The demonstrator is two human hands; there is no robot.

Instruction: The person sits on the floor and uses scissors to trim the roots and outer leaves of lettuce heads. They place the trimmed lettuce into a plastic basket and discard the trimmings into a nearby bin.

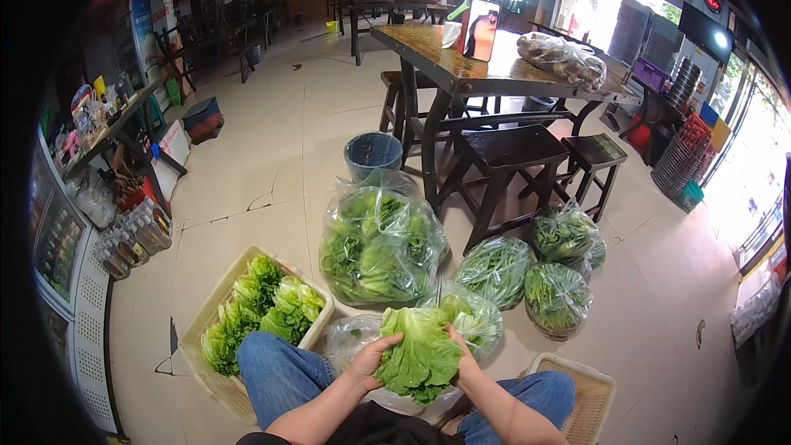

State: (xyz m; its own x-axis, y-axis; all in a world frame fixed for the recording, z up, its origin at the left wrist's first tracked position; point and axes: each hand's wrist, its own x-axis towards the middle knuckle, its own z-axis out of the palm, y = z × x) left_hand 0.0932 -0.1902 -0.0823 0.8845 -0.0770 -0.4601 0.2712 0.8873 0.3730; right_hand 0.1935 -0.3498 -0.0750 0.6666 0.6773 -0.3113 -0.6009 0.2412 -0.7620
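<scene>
Between my knees a head of leafy lettuce is held in both hands. My left hand grips its left side, thumb on the leaves. My right hand holds the right side, its fingers partly hidden by leaves; a thin blade-like metal piece rises just beyond it. Several lettuce heads lie in a cream plastic basket at the left. Straight ahead stands a large clear plastic bag of lettuce. A smaller bag of greens is just behind my right hand, and a crumpled clear bag lies left of the held lettuce.
Bagged green vegetables sit on the tiled floor ahead right. Another cream basket is beside my right knee. Beyond are a blue-grey bucket, wooden stools and a table bearing a phone. Bottles stand left.
</scene>
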